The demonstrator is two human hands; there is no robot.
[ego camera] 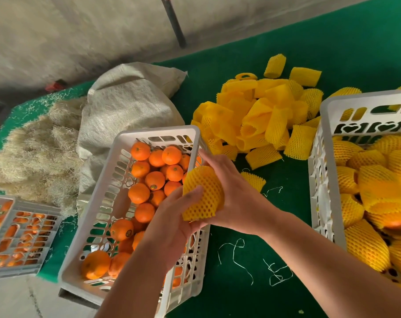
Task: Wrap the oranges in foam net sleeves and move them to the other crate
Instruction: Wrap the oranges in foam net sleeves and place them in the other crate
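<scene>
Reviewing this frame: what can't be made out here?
- Whether an orange is fully inside the foam net sleeve: left hand and right hand cover its ends.
- Right crate: cut off by the right edge, so no wrapped count.
- Grey crate: cut off by the left edge.
- Orange sticker: too small to read.

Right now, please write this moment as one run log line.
step: sleeving | left hand and right hand: grip sleeved orange | above: source crate | target crate: partly filled
</scene>
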